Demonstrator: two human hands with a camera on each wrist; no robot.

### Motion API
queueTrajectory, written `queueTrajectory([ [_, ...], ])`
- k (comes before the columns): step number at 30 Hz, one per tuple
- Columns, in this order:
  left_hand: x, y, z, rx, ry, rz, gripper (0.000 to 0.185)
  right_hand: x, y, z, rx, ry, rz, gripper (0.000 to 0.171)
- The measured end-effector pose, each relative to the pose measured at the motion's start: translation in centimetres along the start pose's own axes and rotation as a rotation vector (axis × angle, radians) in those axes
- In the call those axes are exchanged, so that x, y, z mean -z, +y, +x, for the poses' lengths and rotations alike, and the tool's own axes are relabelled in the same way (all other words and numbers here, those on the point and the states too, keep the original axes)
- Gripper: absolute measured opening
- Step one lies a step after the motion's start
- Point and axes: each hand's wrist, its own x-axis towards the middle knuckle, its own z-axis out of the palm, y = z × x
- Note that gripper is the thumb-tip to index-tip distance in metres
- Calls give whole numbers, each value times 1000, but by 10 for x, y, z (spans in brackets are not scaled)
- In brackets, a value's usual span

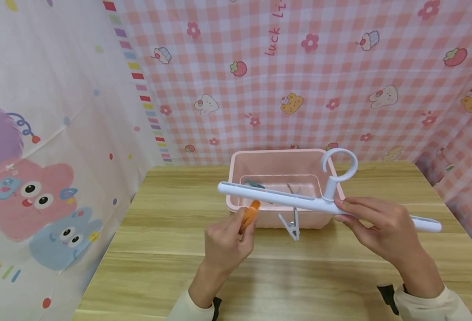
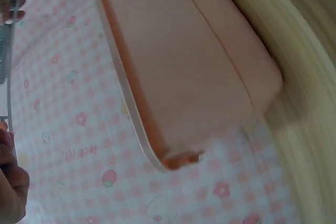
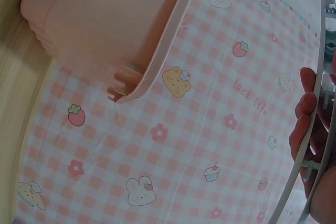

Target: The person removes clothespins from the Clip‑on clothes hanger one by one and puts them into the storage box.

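Note:
My right hand (image 1: 374,220) grips a long white hanger bar (image 1: 284,199) with a ring hook (image 1: 338,166), held level above a pink plastic bin (image 1: 277,166). A white clip (image 1: 292,224) dangles under the bar's middle. My left hand (image 1: 225,243) pinches an orange clothespin (image 1: 248,216) just below the bar's left part. A few clips lie inside the bin. The right wrist view shows my fingers (image 3: 305,108) curled round the bar (image 3: 302,145) and the bin's outside (image 3: 105,19). The left wrist view is blurred, with the bin's side (image 2: 189,61) visible.
The bin stands at the back middle of a wooden table (image 1: 171,258). A pink checked cloth (image 1: 300,80) hangs behind and to the right; a cartoon-print curtain (image 1: 39,156) hangs on the left.

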Motion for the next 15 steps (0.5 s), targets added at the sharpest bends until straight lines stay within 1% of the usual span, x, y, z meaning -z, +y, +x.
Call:
queueTrajectory([
  [1, 0, 1, 0, 49, -7, -65, 24, 0, 0, 0, 1, 1, -2, 49],
  [2, 0, 3, -1, 113, -17, -153, 22, 0, 0, 0, 1, 2, -3, 49],
  [3, 1, 5, -1, 194, -32, -259, 19, 0, 0, 0, 2, 4, -2, 49],
  [5, 3, 9, -1, 373, -69, -470, 14, 0, -1, 1, 1, 10, 5, 49],
  [7, 6, 13, 0, 568, -110, -656, 12, 0, -1, 1, -1, 20, 19, 48],
  [9, 11, 16, 2, 764, -158, -813, 17, -1, -2, 2, -2, 29, 39, 47],
  [10, 12, 17, 3, 839, -178, -869, 21, -1, -2, 3, -3, 31, 47, 47],
  [12, 14, 17, 4, 947, -204, -953, 28, -1, -2, 3, -3, 34, 53, 47],
  [13, 15, 17, 4, 979, -210, -984, 30, -1, -3, 3, -2, 34, 53, 47],
  [14, 15, 16, 5, 995, -214, -1006, 32, -1, -3, 4, -1, 34, 50, 47],
  [15, 15, 16, 5, 997, -214, -1017, 33, -1, -2, 4, 0, 34, 45, 47],
])
